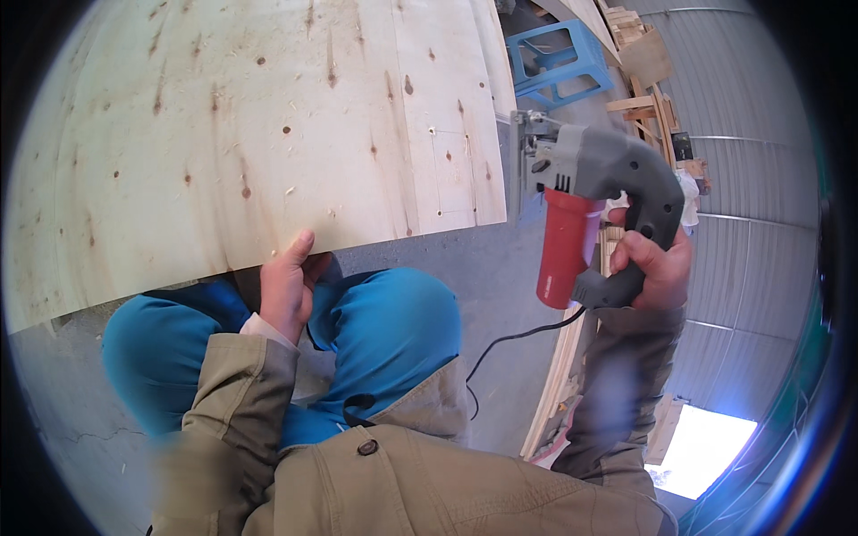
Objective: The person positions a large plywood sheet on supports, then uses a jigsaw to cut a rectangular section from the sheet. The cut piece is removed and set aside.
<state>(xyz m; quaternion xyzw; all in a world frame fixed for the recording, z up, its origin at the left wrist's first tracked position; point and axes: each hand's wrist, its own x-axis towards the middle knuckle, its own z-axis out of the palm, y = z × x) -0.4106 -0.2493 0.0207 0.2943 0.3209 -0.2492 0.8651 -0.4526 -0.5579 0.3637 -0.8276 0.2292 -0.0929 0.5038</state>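
Left hand clasps plywood sheet edge; right hand grip wraps jigsaw handle.

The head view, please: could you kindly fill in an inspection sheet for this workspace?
Surface: large pale knotty plywood sheet, pencilled rectangle near its right edge.
Job's things: grey-and-red handheld jigsaw, off the sheet's right edge.
Clutter: blue plastic stool; stacked timber offcuts.
Grippers: left hand grips the sheet's near edge; right hand holds the jigsaw handle.
Cables: black power cord hangs from the jigsaw.
Surroundings: grey concrete floor; corrugated metal wall.
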